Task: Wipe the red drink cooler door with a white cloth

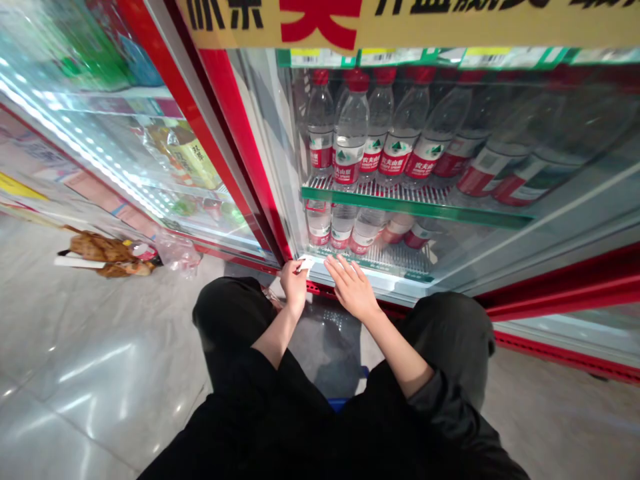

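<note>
My left hand [294, 285] is closed in a pinch at the lower left corner of a glass cooler door. Between its thumb and fingers is a small white slip [306, 265], perhaps paper or a label. Beside it, my right hand [353, 288] lies with fingers stretched out along the white bottom frame [380, 279] of the door, holding nothing. Behind the glass, water bottles [349, 143] with red caps and red-and-white labels stand on a green-edged shelf [400, 205]. More bottles [364, 232] stand on the lowest level, just above my hands.
Left of me is another lit cooler [210, 207] with drinks. By its foot lie a brown patterned bundle [100, 250] and a clear plastic bag [183, 253] on the grey tiled floor [75, 360]. A red frame [570, 280] runs along the right. My knees flank my hands.
</note>
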A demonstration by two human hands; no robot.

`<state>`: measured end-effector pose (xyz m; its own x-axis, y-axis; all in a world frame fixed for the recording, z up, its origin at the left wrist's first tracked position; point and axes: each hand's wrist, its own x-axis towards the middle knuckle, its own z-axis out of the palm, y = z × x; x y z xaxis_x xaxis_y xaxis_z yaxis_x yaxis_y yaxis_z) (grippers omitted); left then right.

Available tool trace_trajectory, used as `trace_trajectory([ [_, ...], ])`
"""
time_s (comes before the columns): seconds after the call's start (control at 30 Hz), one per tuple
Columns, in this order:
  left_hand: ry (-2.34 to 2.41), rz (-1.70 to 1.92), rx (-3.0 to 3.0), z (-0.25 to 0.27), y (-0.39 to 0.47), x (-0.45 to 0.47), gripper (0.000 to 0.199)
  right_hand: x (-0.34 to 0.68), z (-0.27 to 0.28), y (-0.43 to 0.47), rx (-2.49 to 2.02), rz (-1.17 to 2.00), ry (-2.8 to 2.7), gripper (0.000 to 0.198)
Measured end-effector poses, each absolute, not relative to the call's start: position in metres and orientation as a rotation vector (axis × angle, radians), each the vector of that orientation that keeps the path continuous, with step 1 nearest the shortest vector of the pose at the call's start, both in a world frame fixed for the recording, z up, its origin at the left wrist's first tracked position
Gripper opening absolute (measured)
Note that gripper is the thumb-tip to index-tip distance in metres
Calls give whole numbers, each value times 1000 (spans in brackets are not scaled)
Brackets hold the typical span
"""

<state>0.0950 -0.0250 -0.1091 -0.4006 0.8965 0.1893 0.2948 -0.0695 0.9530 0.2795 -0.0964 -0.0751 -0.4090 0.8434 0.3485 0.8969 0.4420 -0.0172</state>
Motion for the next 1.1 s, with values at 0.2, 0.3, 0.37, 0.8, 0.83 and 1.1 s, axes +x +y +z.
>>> trace_trajectory([
  [0.2, 1508, 1535, 1503, -93, -26, 96, 23, 283, -80, -96, -1503, -306, -2403, 87],
  [0.3, 1403, 1534, 1597, -77, -21, 98, 24, 288, -84, -100, -1526, -314, -2383, 90],
  [0.37, 1433, 1571, 1565, -76, -18, 96, 22, 289, -83, -102, -1536, -301, -2378, 91],
  [0.8, 1627, 1730, 1279, -83, -4, 84, 18, 258, -61, -92, -1494, -295, -2381, 84],
  [0.83, 1635, 1758, 1258, -79, 0, 78, 15, 257, -60, -92, -1495, -288, -2380, 84],
  [1.1, 1646, 1717, 1191, -90, 1, 73, 21, 247, -59, -91, -1560, -215, -2343, 80],
])
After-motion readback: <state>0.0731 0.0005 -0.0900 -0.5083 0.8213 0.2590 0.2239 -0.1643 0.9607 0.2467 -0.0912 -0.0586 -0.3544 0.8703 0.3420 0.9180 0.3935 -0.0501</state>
